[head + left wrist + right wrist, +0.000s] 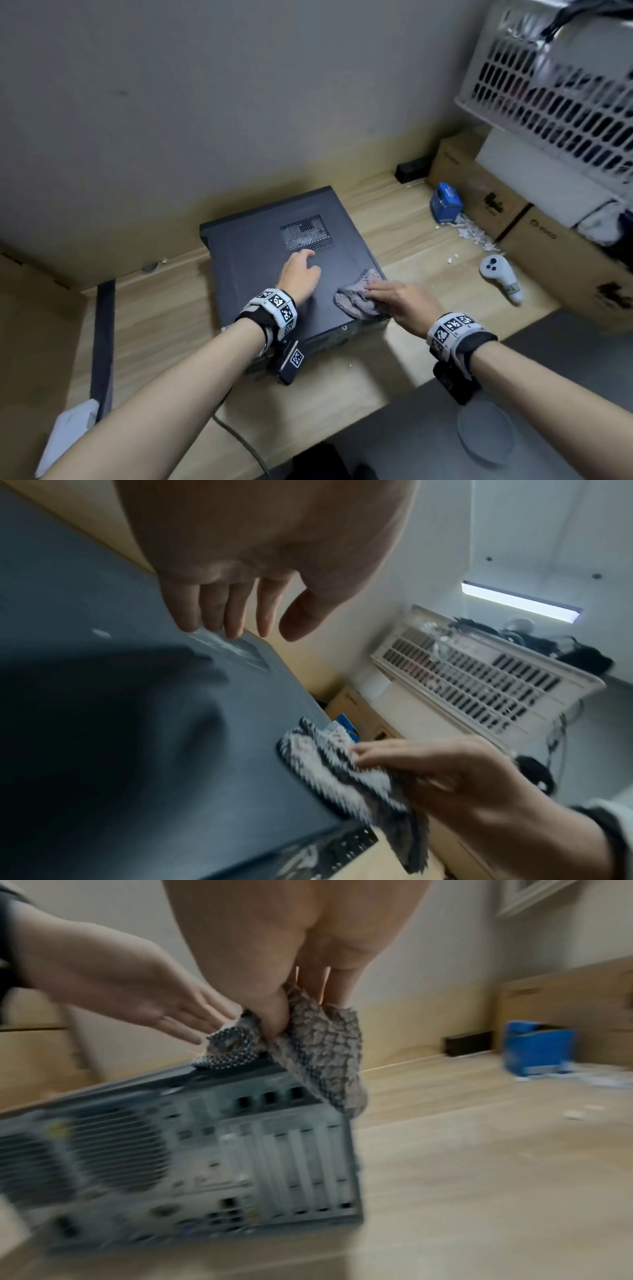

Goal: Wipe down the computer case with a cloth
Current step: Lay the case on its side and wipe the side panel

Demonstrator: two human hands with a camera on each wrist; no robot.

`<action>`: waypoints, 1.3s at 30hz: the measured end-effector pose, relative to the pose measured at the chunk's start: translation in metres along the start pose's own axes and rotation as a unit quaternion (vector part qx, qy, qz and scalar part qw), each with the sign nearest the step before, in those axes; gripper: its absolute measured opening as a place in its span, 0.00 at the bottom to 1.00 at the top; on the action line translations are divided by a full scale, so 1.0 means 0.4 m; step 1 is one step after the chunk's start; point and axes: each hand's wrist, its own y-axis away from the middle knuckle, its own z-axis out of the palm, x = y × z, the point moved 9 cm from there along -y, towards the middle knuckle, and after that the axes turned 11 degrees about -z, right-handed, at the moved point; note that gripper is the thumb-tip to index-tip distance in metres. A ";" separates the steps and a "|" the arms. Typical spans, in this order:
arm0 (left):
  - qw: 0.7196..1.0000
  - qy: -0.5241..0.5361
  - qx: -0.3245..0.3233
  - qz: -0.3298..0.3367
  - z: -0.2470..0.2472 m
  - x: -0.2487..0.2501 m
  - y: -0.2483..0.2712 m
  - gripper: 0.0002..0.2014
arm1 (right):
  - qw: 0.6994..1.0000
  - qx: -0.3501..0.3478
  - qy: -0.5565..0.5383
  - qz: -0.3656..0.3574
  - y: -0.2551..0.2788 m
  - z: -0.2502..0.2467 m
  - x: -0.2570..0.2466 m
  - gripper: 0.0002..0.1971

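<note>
A black computer case (260, 267) lies on its side on the wooden desk (411, 240), with a mesh vent (306, 233) in the upward panel. My left hand (301, 272) rests on that panel just below the vent, fingers relaxed and holding nothing. My right hand (397, 301) holds a grey knitted cloth (356, 298) against the case's near right corner. In the right wrist view the thumb and fingers (274, 1015) pinch the cloth (325, 1047), which hangs over the edge above the rear port panel (205, 1150). The left wrist view shows the left fingertips (232, 626) touching the case (137, 723) and the cloth (325, 764) beside them.
To the right on the desk lie a blue box (445, 202), paper scraps (476, 236) and a white controller (500, 277). Cardboard boxes (565, 246) and a white slotted basket (555, 85) fill the right side. A small black box (412, 168) sits by the wall. A cable (246, 445) trails off the near edge.
</note>
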 end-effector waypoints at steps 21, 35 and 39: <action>0.954 -0.291 -0.065 0.024 0.257 0.256 -0.265 0.49 | 0.828 0.183 -0.447 0.285 0.076 -0.029 0.367 0.12; 0.960 -0.275 -0.051 0.011 0.272 0.247 -0.267 0.36 | 0.809 0.079 -0.488 0.317 0.060 0.180 0.445 0.23; 0.962 -0.267 -0.051 0.012 0.268 0.230 -0.257 0.37 | 0.848 0.043 -0.431 0.305 0.054 0.214 0.430 0.20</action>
